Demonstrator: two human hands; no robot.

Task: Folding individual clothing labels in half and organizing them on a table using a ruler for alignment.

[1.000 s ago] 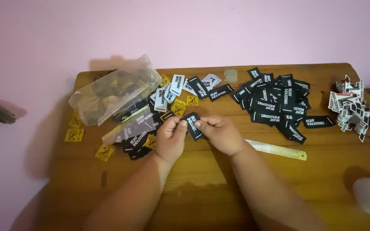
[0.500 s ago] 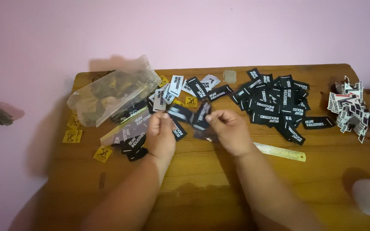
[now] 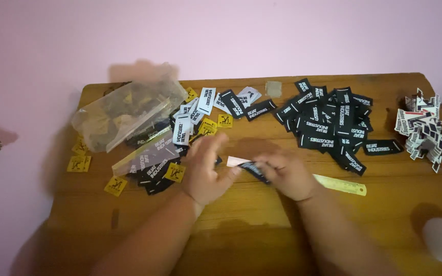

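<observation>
Pinching one black woven label (image 3: pixel 254 169) between both hands at mid-table, right hand (image 3: pixel 288 175) gripping its end, left hand (image 3: pixel 205 171) fingers spread loose beside; best kept flat, edges squared, above the ruler (image 3: pixel 339 184).

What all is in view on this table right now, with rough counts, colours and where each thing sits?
Wooden table: one, brown, against a pink wall.
Black labels: many, a pile at the back, right of centre.
Mixed labels: many, black and white, back centre-left.
Yellow tags: several, scattered at left.
Clear bags: two or so, back left.
Folded labels: a heap, white, black and red, far right.
Ruler: one, pale yellow, beside the right hand.
Black label: one, between both hands.
Left hand: touching the label.
Right hand: gripping it.
</observation>
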